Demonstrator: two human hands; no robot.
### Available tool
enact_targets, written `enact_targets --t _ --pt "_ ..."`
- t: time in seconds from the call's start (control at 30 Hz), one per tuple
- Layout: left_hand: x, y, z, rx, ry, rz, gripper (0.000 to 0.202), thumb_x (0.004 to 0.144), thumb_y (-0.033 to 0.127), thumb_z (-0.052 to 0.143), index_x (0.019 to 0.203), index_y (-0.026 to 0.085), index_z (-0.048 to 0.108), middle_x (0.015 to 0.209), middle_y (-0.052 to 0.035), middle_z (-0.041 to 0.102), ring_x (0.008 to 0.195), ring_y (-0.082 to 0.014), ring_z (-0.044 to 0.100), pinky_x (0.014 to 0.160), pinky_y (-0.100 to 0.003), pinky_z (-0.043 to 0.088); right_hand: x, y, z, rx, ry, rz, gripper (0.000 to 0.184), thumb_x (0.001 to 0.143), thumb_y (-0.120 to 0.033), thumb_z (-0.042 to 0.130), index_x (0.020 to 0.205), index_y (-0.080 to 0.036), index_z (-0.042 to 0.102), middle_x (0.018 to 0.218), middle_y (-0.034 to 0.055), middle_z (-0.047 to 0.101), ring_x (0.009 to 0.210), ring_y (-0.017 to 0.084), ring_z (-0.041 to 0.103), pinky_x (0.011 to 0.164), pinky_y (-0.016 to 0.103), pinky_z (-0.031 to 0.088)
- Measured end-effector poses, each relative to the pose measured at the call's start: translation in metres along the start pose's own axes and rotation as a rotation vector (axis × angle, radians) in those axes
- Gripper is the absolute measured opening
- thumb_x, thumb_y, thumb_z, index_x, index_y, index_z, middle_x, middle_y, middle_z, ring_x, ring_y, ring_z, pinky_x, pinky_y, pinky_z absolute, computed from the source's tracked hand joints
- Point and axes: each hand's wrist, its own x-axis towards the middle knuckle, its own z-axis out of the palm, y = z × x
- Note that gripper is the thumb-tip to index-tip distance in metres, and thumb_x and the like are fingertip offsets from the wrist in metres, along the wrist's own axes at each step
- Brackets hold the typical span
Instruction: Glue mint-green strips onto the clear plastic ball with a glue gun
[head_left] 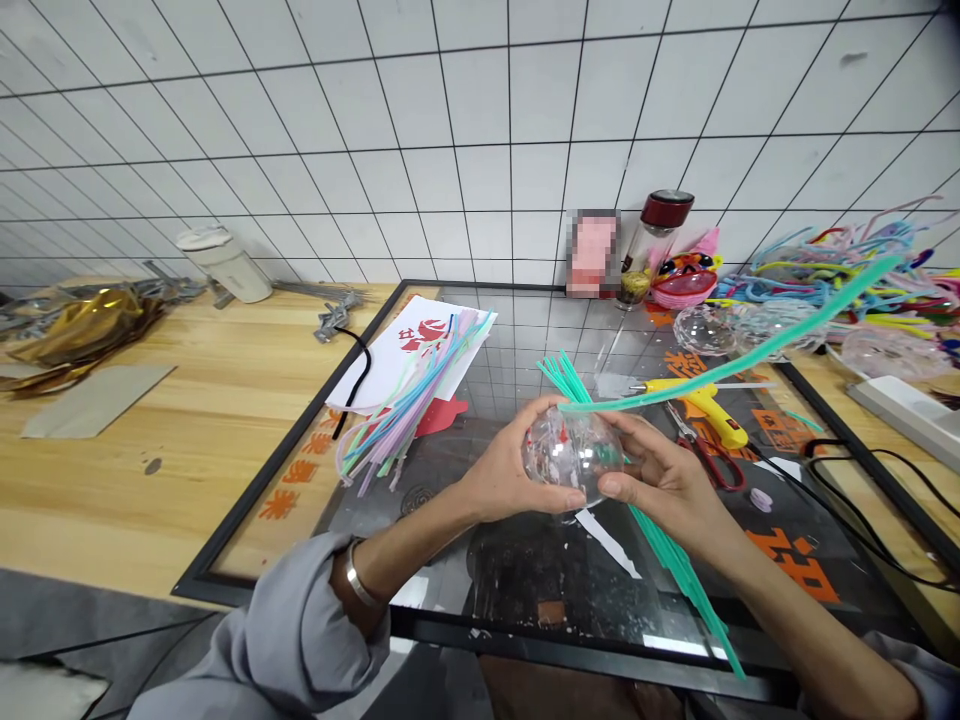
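A clear plastic ball (571, 455) is between my two hands, just above the glass-topped board. My left hand (510, 465) wraps round its left side, thumb at the front. My right hand (664, 485) grips its right side with thumb and fingers. A long green pipe cleaner (750, 352) runs from the ball's top up to the right; whether it is fixed there or pinched by fingers, I cannot tell. More green pipe cleaners (679, 565) lie under and beyond my hands. A white paper strip (609, 545) lies below the ball.
To the right are a yellow glue gun (701, 405), red-handled scissors (720, 462), a black cord (795, 515) and a power strip (911, 420). Pastel pipe cleaners (412, 400) lie on white paper at left. A glass bottle (651, 250) and a colourful pipe cleaner heap (840, 270) stand behind.
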Motion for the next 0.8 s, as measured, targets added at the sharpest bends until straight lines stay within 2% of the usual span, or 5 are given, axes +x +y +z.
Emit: enact_targets --t 0.17,0.33,0.5,0.63,0.8 --pt "-0.0008 0.0018 0.0001 -0.035 -0.040 -0.013 0.092 0.056 0.029 0.089 0.135 0.021 0.043 0.123 -0.0099 0.063 0.111 -0.0287 0.063 0.092 -0.041 0.053 0.0008 -0.0040 0.0000 -0.029 0.019 0.014 0.055 0.075 -0.040 0.082 0.128 -0.032 0.067 0.131 0.0082 0.063 0.113 0.026 0.066 0.083 0.037 0.063" --pt "-0.0023 0.0025 -0.0007 -0.031 -0.045 -0.021 0.098 0.054 0.029 0.092 0.137 0.021 0.041 0.128 -0.0113 0.061 0.119 -0.0319 0.061 0.098 -0.043 0.052 0.0010 -0.0063 0.0001 -0.005 0.024 0.031 0.056 0.074 -0.039 0.083 0.126 -0.031 0.067 0.129 0.0085 0.065 0.111 0.026 0.067 0.081 0.036 0.064" --pt "-0.0020 0.0021 0.0003 -0.042 -0.045 -0.006 0.105 0.044 0.026 0.097 0.134 0.022 0.042 0.130 -0.0116 0.058 0.121 -0.0327 0.060 0.103 -0.046 0.049 0.0009 -0.0041 0.0002 0.005 0.017 0.045 0.057 0.072 -0.041 0.084 0.126 -0.029 0.066 0.126 0.0087 0.067 0.111 0.026 0.067 0.083 0.038 0.063" --pt "-0.0003 0.0020 0.0007 -0.022 -0.014 -0.005 0.100 0.047 0.026 0.095 0.132 0.022 0.043 0.128 -0.0114 0.059 0.118 -0.0320 0.061 0.103 -0.048 0.049 0.0015 -0.0042 -0.0011 0.042 -0.009 0.082 0.060 0.073 -0.043 0.084 0.128 -0.029 0.063 0.134 0.0097 0.064 0.119 0.028 0.065 0.090 0.041 0.061" --pt "0.0025 0.0016 -0.0013 -0.039 0.004 0.015 0.098 0.049 0.032 0.095 0.132 0.022 0.044 0.130 -0.0128 0.060 0.123 -0.0342 0.059 0.104 -0.050 0.048 0.0015 -0.0051 -0.0045 0.140 -0.096 0.107 0.068 0.078 -0.046 0.080 0.139 -0.032 0.054 0.149 0.0103 0.053 0.127 0.027 0.060 0.098 0.044 0.057"
